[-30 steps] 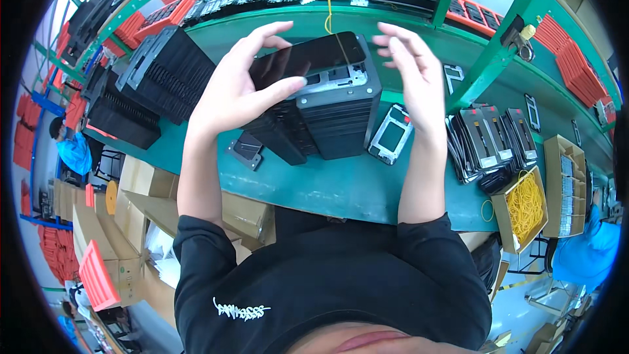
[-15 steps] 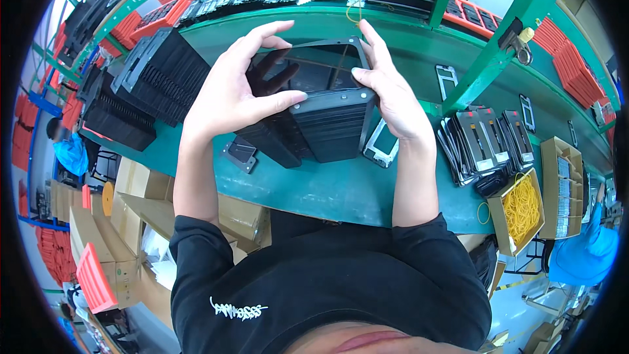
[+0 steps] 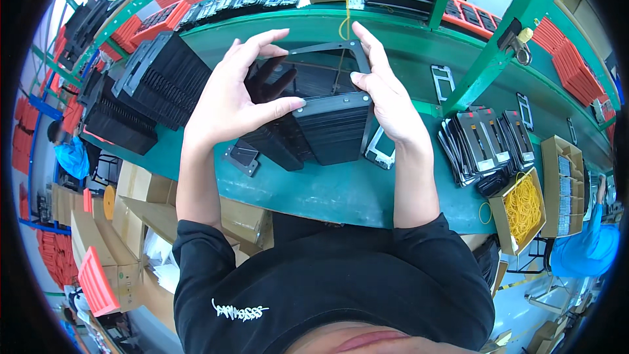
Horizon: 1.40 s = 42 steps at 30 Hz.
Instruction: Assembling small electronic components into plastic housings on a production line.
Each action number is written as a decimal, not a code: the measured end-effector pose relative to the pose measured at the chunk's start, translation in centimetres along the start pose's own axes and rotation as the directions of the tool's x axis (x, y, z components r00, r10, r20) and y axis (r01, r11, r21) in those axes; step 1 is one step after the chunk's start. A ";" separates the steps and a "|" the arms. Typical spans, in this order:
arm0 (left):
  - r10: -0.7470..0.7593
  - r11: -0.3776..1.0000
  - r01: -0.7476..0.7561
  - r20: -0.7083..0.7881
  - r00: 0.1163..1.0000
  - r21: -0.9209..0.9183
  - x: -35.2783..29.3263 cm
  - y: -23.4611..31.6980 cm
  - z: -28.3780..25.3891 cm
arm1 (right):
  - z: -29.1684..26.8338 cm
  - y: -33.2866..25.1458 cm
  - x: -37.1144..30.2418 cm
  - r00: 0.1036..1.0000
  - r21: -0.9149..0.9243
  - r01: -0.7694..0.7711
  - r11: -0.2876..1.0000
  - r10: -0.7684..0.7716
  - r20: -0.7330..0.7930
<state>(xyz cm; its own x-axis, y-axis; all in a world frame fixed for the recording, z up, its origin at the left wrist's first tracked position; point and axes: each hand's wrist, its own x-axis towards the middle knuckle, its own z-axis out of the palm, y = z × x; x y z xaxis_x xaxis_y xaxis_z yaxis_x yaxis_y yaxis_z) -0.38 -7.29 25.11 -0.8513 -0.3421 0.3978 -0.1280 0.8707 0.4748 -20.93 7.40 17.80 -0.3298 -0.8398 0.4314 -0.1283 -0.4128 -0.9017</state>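
- Head cam, clock from wearer's torso: dark glossy panel (image 3: 319,80) w/in top frame (image 3: 327,102) of black stack (image 3: 337,136), 12 o'clock on green bench (image 3: 295,196).
- L hand (image 3: 230,99): wide C at stack's 9, thumb at near edge.
- R hand (image 3: 391,101): thumb + fingers against frame's 3 o'clock end; can't tell if gripping.
- Yellow bands (image 3: 524,210) in carton, approx 2–3 o'clock.

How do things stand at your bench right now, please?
Left hand and right hand flanking top of black stack; dark glossy panel between them; possible snag, yellow cord hanging nearby.
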 end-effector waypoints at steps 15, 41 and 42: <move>-0.102 0.870 0.090 0.003 0.995 -0.485 -4.9 -5.9 0.4 | -1.8 5.6 3.2 0.962 -0.044 -0.130 0.991 0.115 -0.248; -0.139 0.890 -0.103 -0.479 0.867 -0.444 -7.3 -3.8 6.2 | 3.0 -2.0 -1.2 0.699 -0.321 0.714 0.622 -0.663 0.268; -0.100 0.893 -0.119 -0.449 0.888 -0.433 -7.5 -4.2 5.8 | 3.1 -1.9 -1.3 0.697 -0.332 0.714 0.617 -0.671 0.252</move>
<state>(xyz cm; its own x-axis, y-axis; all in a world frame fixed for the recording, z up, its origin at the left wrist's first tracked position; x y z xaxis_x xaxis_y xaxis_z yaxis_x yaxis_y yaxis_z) 3.57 -6.38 15.56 -0.5143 -0.5495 0.6585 0.2071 0.6655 0.7171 -17.37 8.16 19.03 0.0919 -0.3973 0.9131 -0.6254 -0.7366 -0.2576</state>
